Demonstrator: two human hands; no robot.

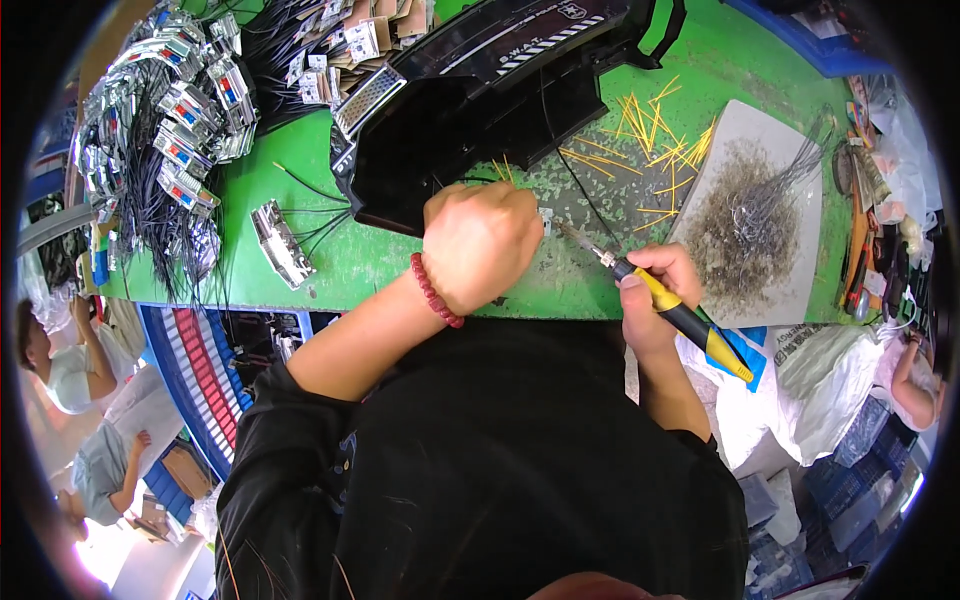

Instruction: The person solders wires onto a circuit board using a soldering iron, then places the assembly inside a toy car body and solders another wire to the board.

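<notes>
Many silver packets — bench's left

A white label and a stripe of white letters sit on the big black case at the top. Small cards with red and blue marks lie in a heap at the top left. A blue and white label lies at the right, beside white bags.

Left hand is balled into a fist, knuckles toward twelve o'clock; right hand is curled tight, thumb toward eleven o'clock.
</notes>
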